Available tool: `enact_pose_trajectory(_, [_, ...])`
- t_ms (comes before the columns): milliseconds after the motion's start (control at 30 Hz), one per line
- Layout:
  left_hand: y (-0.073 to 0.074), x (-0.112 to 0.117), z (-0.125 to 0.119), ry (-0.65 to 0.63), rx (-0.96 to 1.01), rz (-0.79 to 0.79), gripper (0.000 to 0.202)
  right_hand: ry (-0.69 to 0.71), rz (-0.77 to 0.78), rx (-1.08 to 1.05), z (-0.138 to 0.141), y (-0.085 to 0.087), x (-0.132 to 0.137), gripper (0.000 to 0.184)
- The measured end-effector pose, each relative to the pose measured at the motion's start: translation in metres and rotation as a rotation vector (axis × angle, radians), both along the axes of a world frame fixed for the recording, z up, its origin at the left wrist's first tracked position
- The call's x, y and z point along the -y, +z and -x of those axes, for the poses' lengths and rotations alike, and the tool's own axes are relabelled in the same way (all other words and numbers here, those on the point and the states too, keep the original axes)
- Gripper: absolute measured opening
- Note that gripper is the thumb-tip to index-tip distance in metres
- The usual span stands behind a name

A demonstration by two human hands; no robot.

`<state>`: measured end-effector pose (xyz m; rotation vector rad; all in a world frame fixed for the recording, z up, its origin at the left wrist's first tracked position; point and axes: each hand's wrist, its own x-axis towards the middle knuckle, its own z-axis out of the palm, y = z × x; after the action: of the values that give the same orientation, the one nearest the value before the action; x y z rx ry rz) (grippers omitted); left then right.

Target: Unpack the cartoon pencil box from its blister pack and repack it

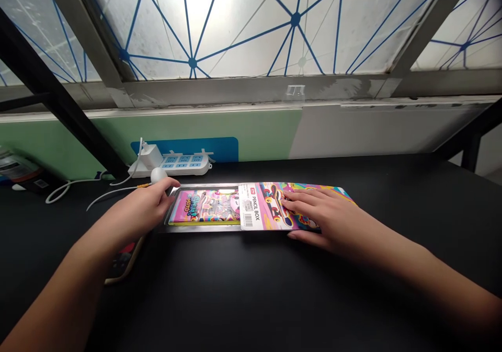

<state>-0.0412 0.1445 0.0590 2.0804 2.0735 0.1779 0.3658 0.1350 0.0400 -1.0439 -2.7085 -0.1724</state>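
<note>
Use the power strip as the reference. The pencil box package lies flat on the table, on the near side of the strip. Its left end sits in front of the strip's right half; the rest extends well past the strip's right end. The long axis of the package runs left to right, roughly parallel to the strip.

Neither hand is clearly nearer: each is at one end of the package. The left hand is on the near side of the strip, its thumb and index finger at the package's left end. The other fingers are hidden, so whether this hand grips the end or only steadies it cannot be told. Its forearm passes over a phone, partly covered, in front of the strip's left half.

The right hand is well to the right of the strip, palm down and open. Its fingers lie extended across the printed right part of the package; the thumb is set apart, beside the near edge. Its forearm enters from the right, away from the strip.
</note>
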Motion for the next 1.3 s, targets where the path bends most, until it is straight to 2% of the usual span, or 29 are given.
enact_pose_trajectory(100, [-0.005,0.003,-0.02,-0.046,-0.145,-0.261,0.05,-0.005,0.006,-0.014,0.008,0.002,0.004,0.045])
enact_pose_trajectory(133, [-0.007,0.006,-0.031,-0.093,-0.166,-0.381,0.052,-0.002,0.012,-0.027,0.012,0.002,0.006,0.046])
enact_pose_trajectory(200, [-0.012,0.013,-0.054,-0.246,-0.117,-0.473,0.054,0.021,0.024,-0.048,0.02,0.0,0.009,0.052])
enact_pose_trajectory(300, [-0.024,0.024,-0.084,-0.426,-0.083,-0.414,0.055,0.064,0.037,-0.04,0.028,-0.005,0.012,0.06])
enact_pose_trajectory(400, [-0.033,0.029,-0.095,-0.5,-0.093,-0.279,0.056,0.102,0.059,-0.019,0.03,-0.01,0.009,0.065])
enact_pose_trajectory(500, [-0.034,0.028,-0.092,-0.501,-0.095,-0.227,0.061,0.118,0.083,-0.026,0.026,-0.009,0.006,0.061])
enact_pose_trajectory(667, [-0.027,0.026,-0.086,-0.484,-0.092,-0.163,0.063,0.084,0.124,-0.036,0.009,0.0,0.001,0.055])
enact_pose_trajectory(933, [-0.018,0.024,-0.079,-0.443,-0.055,-0.206,0.054,0.06,0.103,-0.035,-0.004,0.004,-0.004,0.034])
enact_pose_trajectory(1300, [-0.015,0.021,-0.079,-0.405,-0.043,-0.22,0.051,-0.009,0.128,0.019,-0.011,0.017,-0.001,0.034])
